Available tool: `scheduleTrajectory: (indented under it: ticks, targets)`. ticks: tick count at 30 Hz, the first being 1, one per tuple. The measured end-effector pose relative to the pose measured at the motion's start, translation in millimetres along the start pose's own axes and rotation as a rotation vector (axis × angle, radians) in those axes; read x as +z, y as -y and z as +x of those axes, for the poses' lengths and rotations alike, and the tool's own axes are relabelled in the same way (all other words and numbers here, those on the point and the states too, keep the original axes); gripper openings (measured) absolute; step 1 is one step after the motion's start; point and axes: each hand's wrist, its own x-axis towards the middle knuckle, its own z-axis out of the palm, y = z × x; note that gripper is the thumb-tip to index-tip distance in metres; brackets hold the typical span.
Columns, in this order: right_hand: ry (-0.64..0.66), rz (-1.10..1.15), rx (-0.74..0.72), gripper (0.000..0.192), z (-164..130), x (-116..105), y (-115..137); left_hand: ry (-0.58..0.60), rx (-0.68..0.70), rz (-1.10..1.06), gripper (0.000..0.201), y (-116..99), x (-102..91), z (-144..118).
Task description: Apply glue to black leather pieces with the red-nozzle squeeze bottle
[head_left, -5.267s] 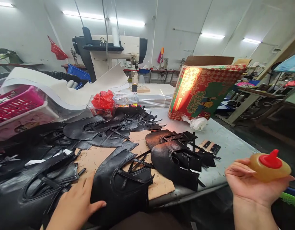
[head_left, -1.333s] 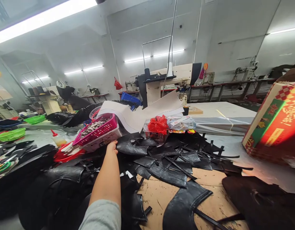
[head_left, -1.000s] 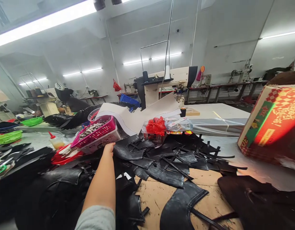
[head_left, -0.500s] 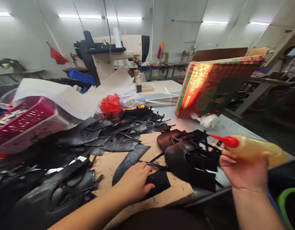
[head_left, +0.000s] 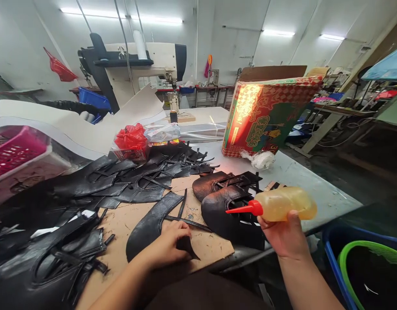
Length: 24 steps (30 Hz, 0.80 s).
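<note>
My right hand [head_left: 287, 237] is wrapped round a soft squeeze bottle [head_left: 289, 201] of yellowish liquid, seemingly glue. Its red nozzle [head_left: 245, 209] points left, above the finished-looking pair of shoe uppers. My left hand [head_left: 172, 243] grips a black leather shoe upper [head_left: 147, 221] with curled fingers and holds it down on a cardboard sheet [head_left: 119, 224]. A thin strap of this upper runs right across the cardboard. Just right of it lie two more black uppers [head_left: 218, 204], overlapping, with crossed straps. My left hand covers part of the upper it holds.
Heaps of black uppers [head_left: 56, 254] cover the table's left side. Behind stand a pink basket [head_left: 20, 148], a red plastic bag [head_left: 131, 137], a sewing machine [head_left: 159, 60] and a printed carton [head_left: 259, 116]. A blue bin [head_left: 329, 241] stands below the table edge at right.
My right hand has brought the bottle left and inward, nozzle now over the pair of uppers. My left hand stays on its upper. The camera view has turned to the right.
</note>
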Motion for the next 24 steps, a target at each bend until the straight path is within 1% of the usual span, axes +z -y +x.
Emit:
scheduleTrajectory:
  ticks: [2, 4, 7, 10, 15, 19, 22, 24]
  targets:
    - [0.002, 0.001, 0.005, 0.063, -2.0, 0.0, -3.1, -0.004, -0.004, -0.064, 0.029, 0.4, -0.7, -3.4]
    - [0.020, -0.011, 0.018, 0.059, -4.1, -1.6, -6.5, -0.011, -0.045, -0.073, 0.032, -2.1, -0.5, -5.6]
    - [0.056, -0.043, 0.071, 0.054, -6.9, -4.2, -10.5, -0.021, -0.154, 0.004, 0.027, -9.2, 0.2, -7.8]
    - [0.032, -0.056, 0.097, 0.056, -9.0, -1.7, -13.0, -0.059, -0.216, 0.057, 0.022, -14.5, -0.3, -9.6]
    - [-0.020, -0.051, 0.103, 0.062, -10.5, 9.1, -17.8, -0.125, -0.203, 0.052, 0.015, -11.8, 0.9, -8.1]
    - [0.001, -0.046, 0.111, 0.057, -8.7, 13.9, -19.4, -0.163, -0.181, 0.042, 0.013, -4.8, 10.3, -2.8]
    - [-0.019, -0.024, 0.118, 0.054, -5.8, 14.4, -18.2, -0.219, -0.169, 0.064, 0.016, -2.2, 17.6, -2.0]
    - [-0.009, -0.018, 0.118, 0.053, -3.4, 13.3, -17.5, -0.251, -0.170, 0.091, 0.017, -1.8, 20.3, -2.9]
